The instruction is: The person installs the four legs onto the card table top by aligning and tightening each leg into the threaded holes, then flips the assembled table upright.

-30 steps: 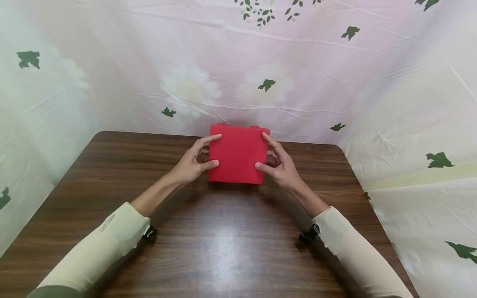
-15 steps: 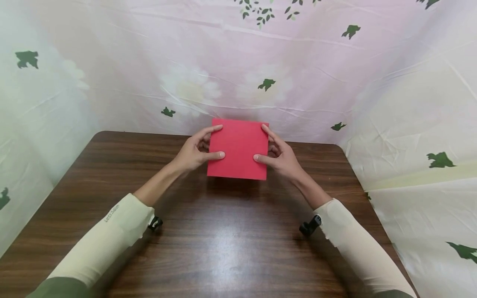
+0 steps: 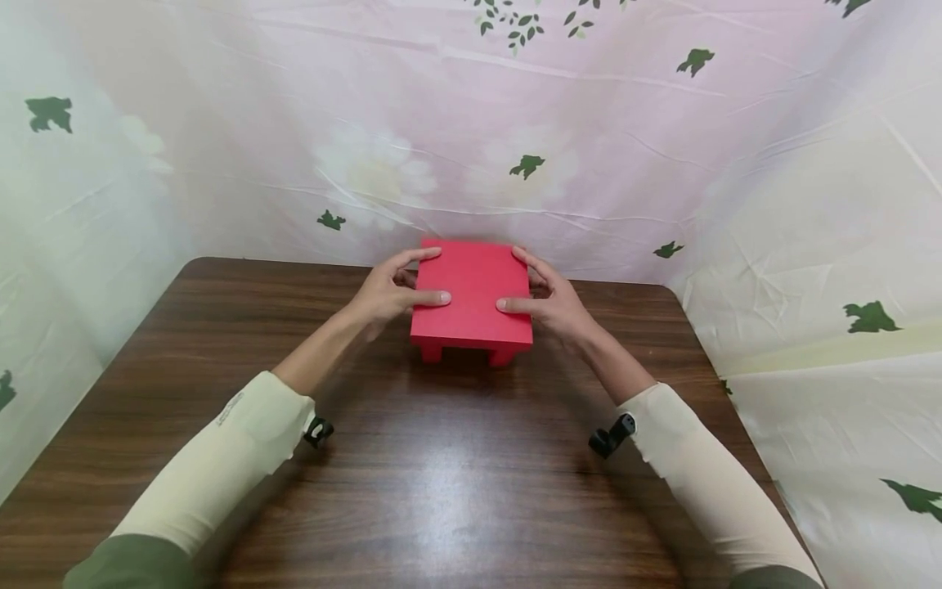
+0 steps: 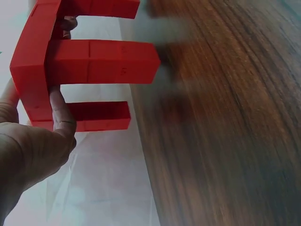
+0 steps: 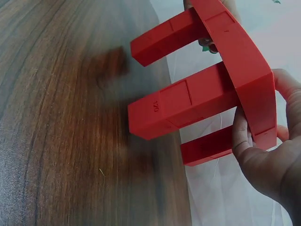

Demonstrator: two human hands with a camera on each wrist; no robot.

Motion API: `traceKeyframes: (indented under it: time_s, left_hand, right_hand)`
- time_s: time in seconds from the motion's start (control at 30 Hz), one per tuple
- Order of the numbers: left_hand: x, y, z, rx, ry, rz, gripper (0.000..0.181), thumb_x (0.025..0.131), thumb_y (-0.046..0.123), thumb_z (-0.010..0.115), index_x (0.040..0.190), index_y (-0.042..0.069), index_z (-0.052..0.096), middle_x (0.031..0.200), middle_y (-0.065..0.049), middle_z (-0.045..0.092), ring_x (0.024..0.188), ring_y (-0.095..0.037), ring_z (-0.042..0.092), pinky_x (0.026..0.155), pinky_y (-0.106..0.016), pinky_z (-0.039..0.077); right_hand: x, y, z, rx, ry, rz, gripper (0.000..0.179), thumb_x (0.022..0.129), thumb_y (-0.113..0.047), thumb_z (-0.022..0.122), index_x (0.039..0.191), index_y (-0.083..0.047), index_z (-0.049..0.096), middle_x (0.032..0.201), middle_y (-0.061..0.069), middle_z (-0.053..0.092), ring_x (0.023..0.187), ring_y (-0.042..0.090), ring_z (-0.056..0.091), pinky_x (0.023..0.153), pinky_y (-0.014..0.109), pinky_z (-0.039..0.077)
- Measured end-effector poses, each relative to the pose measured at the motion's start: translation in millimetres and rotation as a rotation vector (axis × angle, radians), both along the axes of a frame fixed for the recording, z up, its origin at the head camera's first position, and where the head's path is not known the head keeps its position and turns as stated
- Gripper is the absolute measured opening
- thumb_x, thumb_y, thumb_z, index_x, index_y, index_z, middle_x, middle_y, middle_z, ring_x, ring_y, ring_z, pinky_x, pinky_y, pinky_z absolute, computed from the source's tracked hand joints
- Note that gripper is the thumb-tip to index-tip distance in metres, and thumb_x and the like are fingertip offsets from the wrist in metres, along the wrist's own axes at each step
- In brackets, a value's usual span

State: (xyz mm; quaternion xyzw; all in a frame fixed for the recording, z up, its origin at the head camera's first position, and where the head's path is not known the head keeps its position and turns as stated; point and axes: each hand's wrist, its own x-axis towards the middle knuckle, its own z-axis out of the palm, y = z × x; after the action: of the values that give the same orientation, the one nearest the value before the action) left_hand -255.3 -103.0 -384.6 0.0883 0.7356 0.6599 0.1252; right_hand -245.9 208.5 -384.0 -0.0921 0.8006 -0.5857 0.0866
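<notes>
A small red toy table (image 3: 474, 282) with a square flat top and block legs is held near the back edge of the brown table. In the head view its top lies nearly level and two front legs show below. My left hand (image 3: 384, 296) grips its left side, thumb on top and other fingers around the edge. The right side is gripped likewise by my right hand (image 3: 557, 309). Seen in the left wrist view, the legs (image 4: 103, 61) point down, close over the tabletop. Raised digits "120" mark one leg (image 5: 160, 106) in the right wrist view.
The brown wood-grain table (image 3: 441, 474) spreads out in front, with a glare spot near its middle. A pale floral curtain (image 3: 441, 106) hangs right behind the back edge, and more of it lines both sides. Black camera mounts (image 3: 611, 435) sit at the cuffs.
The toy table has tipped from its top facing me to nearly level, so its front legs now show. Both hands kept their grip and turned with it.
</notes>
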Motion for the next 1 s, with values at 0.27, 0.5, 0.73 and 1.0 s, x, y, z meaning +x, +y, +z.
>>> traceKeyframes:
  time_s: [0.27, 0.5, 0.73, 1.0]
  left_hand:
    - [-4.1, 4.4, 0.3, -0.016, -0.082, -0.001, 0.082, 0.096, 0.014, 0.091, 0.168, 0.028, 0.055, 0.134, -0.016, 0.056, 0.118, -0.029, 0.059, 0.092, -0.046, 0.071]
    - [-9.9, 4.1, -3.5, -0.003, -0.122, -0.016, 0.082, 0.097, 0.012, 0.089, 0.169, 0.028, 0.054, 0.137, -0.016, 0.051, 0.117, -0.028, 0.056, 0.086, -0.040, 0.070]
    - [-11.7, 4.7, -4.9, 0.036, -0.148, -0.024, 0.082, 0.098, 0.012, 0.088, 0.170, 0.027, 0.053, 0.137, -0.017, 0.050, 0.117, -0.030, 0.058, 0.080, -0.033, 0.070]
    - [-10.1, 1.9, -6.8, -0.003, -0.150, -0.031, 0.081, 0.100, 0.016, 0.087, 0.171, 0.031, 0.051, 0.139, -0.016, 0.050, 0.121, -0.030, 0.056, 0.082, -0.035, 0.068]
  right_hand:
    - [-4.2, 2.4, -0.9, 0.002, -0.104, -0.015, 0.095, 0.096, -0.023, 0.087, 0.176, -0.038, 0.039, 0.164, 0.017, 0.049, 0.149, 0.035, 0.048, 0.087, 0.029, 0.068]
    - [-6.8, 1.7, -2.6, -0.039, -0.158, -0.020, 0.094, 0.098, -0.022, 0.085, 0.177, -0.035, 0.038, 0.166, 0.019, 0.047, 0.150, 0.036, 0.048, 0.085, 0.027, 0.069]
    - [-8.0, 1.4, -3.9, -0.092, -0.199, -0.027, 0.091, 0.100, -0.022, 0.085, 0.177, -0.037, 0.039, 0.167, 0.019, 0.046, 0.147, 0.037, 0.054, 0.088, 0.032, 0.071]
    - [-5.6, 0.8, -4.5, -0.098, -0.222, -0.008, 0.090, 0.102, -0.024, 0.084, 0.177, -0.040, 0.037, 0.167, 0.017, 0.045, 0.142, 0.036, 0.059, 0.087, 0.034, 0.071]
